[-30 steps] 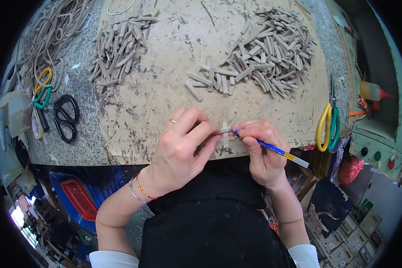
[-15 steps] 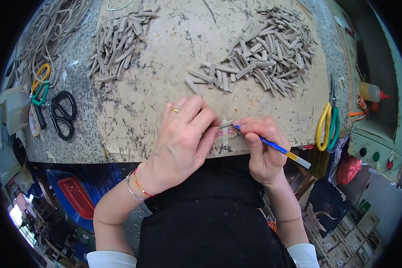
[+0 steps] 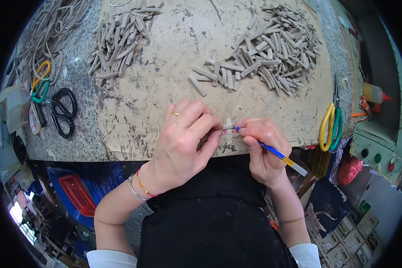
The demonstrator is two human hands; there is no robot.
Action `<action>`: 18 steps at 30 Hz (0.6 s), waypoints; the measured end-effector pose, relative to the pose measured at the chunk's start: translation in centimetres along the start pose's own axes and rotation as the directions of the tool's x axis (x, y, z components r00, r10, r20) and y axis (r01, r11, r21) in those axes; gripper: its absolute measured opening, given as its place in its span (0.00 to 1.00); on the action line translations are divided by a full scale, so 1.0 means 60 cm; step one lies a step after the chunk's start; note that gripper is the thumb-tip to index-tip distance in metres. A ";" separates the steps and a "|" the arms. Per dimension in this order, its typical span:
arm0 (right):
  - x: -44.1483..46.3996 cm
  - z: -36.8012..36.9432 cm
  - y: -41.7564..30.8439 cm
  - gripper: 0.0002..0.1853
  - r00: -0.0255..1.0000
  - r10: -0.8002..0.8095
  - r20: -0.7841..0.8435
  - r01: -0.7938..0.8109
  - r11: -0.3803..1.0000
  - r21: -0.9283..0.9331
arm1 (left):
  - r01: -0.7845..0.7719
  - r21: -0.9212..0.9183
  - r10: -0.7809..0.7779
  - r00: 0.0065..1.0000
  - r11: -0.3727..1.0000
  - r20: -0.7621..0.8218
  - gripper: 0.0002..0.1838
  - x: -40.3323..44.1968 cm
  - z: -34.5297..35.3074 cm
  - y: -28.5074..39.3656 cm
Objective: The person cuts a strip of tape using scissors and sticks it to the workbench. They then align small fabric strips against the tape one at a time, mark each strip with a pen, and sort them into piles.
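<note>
My right hand [image 3: 265, 145] is closed round a slim pen [image 3: 274, 151] with a blue barrel, a yellow band and a pale end. Its tip points down-left at a short grey strip [image 3: 228, 127] near the board's front edge. The fingers of my left hand [image 3: 185, 140] are pinched at the strip's left end; my own fingers partly hide it. Just below the strip, a small red-and-white marked piece [image 3: 230, 132] is fixed to the board with pale tape [image 3: 229, 140].
A large heap of grey strips [image 3: 277, 58] lies at the upper right, a smaller heap [image 3: 120, 42] at the upper left. Black-handled scissors [image 3: 64, 114] and coiled grey cord [image 3: 44, 35] are at left. Yellow-and-green-handled scissors [image 3: 329, 127] and a red-tipped bottle [image 3: 373, 93] are at right.
The view has shifted slightly. The pen sits a little lower at its rear end, its tip still at the strip. Both hands keep their grip.
</note>
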State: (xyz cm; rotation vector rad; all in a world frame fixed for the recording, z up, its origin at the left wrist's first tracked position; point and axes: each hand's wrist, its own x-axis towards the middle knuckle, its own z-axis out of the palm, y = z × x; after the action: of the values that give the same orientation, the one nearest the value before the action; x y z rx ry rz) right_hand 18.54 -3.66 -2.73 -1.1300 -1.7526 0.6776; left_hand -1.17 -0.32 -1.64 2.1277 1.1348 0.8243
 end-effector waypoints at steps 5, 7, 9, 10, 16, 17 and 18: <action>-0.005 -0.002 -0.004 0.05 0.999 0.035 -0.010 -0.035 0.999 0.008 | 0.011 0.015 -0.011 1.000 1.000 -0.012 0.09 0.000 0.004 0.002; -0.004 0.000 -0.002 0.05 1.000 0.006 -0.018 -0.006 1.000 0.008 | 0.008 0.011 -0.008 1.000 1.000 -0.018 0.09 0.000 0.004 0.002; -0.002 0.002 -0.001 0.05 1.000 -0.022 -0.018 0.022 1.000 -0.007 | 0.007 0.009 -0.007 1.000 1.000 -0.021 0.09 0.000 0.004 0.002; -0.001 0.003 -0.001 0.05 0.999 -0.035 -0.012 0.035 0.999 -0.021 | 0.006 0.007 -0.006 1.000 1.000 -0.022 0.09 0.000 0.005 0.002; 0.005 0.006 -0.004 0.05 0.997 -0.080 0.023 0.082 0.991 -0.107 | 0.010 0.004 -0.010 1.000 1.000 -0.027 0.09 0.000 0.005 0.002; 0.006 0.006 -0.005 0.05 0.996 -0.084 0.030 0.087 0.988 -0.124 | 0.011 0.002 -0.011 1.000 1.000 -0.024 0.09 0.000 0.005 0.002; 0.006 0.004 -0.005 0.04 0.995 -0.085 0.044 0.090 0.989 -0.118 | 0.011 0.002 -0.011 1.000 1.000 -0.021 0.09 0.000 0.005 0.002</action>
State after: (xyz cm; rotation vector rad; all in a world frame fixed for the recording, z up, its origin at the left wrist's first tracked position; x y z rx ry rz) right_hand 18.12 -3.47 -2.43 -1.1199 -1.8860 0.5506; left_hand -0.90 -0.46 -1.74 2.1167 1.1581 0.8429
